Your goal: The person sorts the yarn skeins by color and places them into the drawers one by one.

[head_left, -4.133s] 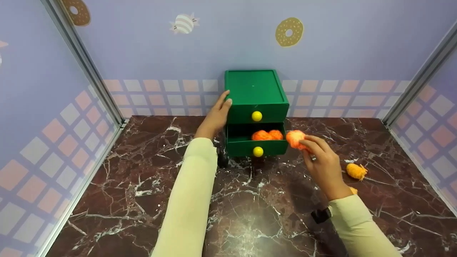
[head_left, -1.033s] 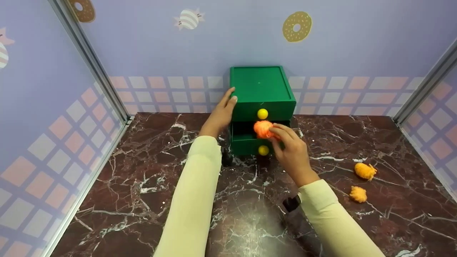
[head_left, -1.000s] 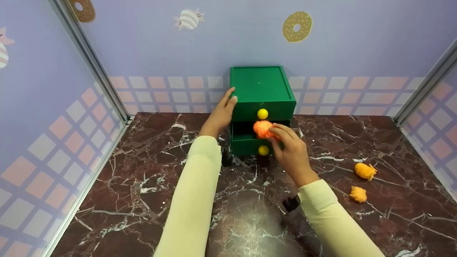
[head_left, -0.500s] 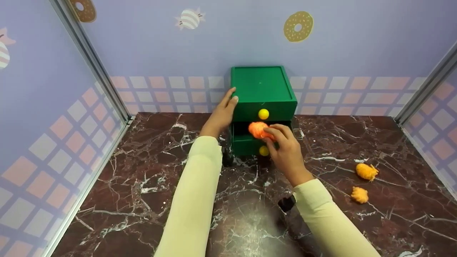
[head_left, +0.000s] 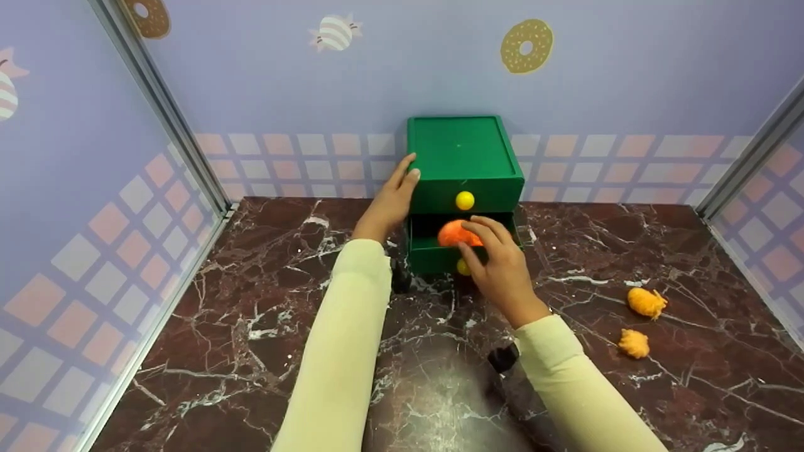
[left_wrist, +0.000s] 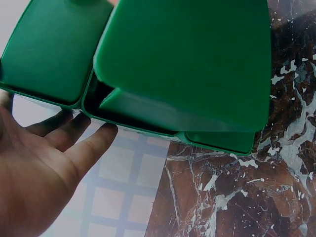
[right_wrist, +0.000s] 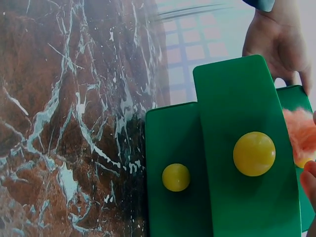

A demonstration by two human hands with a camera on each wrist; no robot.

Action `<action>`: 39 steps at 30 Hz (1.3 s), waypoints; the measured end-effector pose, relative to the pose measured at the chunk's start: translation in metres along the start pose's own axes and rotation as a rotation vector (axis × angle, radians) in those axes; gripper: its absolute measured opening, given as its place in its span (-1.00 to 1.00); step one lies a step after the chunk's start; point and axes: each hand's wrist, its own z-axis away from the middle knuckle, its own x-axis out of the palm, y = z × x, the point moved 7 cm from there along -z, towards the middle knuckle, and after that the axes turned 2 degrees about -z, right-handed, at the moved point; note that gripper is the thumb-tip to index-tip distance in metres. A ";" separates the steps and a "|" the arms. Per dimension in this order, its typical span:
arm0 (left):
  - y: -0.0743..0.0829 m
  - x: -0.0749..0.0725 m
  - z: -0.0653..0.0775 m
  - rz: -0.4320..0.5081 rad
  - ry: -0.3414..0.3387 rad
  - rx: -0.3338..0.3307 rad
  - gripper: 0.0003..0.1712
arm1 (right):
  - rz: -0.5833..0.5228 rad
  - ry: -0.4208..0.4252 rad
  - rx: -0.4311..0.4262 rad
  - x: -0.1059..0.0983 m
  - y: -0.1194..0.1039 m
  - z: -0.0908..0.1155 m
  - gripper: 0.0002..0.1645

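Observation:
A green drawer cabinet (head_left: 463, 147) with yellow knobs stands against the back wall, its middle drawer (right_wrist: 247, 108) pulled out. My left hand (head_left: 391, 204) rests on the cabinet's left side, fingers fairly straight along its edge in the left wrist view. Over the pulled-out drawer, my right hand (head_left: 502, 270) has thumb and fingertips around a fluffy orange yarn ball (head_left: 452, 233). That ball (right_wrist: 300, 132) shows just above the drawer's front panel in the right wrist view. The hand and ball cover much of the drawer's inside.
Two yellow-orange yarn balls, one with loose strands (head_left: 646, 303) and a smaller one (head_left: 634, 343), lie on the dark marbled table (head_left: 276, 358) at the right. Patterned panels (head_left: 301, 81) enclose the back and sides. The upper drawer, with its knob (head_left: 465, 200), is closed.
My right hand has carried the orange yarn ball left from beside the drawer to over it, then slightly lower, its fingers a little more spread. My left hand stays at the cabinet.

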 end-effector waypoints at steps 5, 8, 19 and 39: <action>-0.001 0.000 -0.001 0.006 0.005 -0.001 -0.39 | -0.003 -0.009 0.007 -0.002 0.003 0.002 -0.64; -0.001 0.000 -0.001 0.001 0.001 -0.005 -0.39 | -0.004 -0.009 0.006 -0.003 0.005 0.004 -0.66; -0.003 0.001 0.001 0.029 -0.019 -0.023 -0.38 | 0.009 0.065 -0.099 -0.012 0.002 0.014 -0.77; -0.001 0.002 0.002 0.046 -0.014 -0.032 -0.40 | -0.006 0.087 -0.128 -0.007 0.006 0.036 -0.76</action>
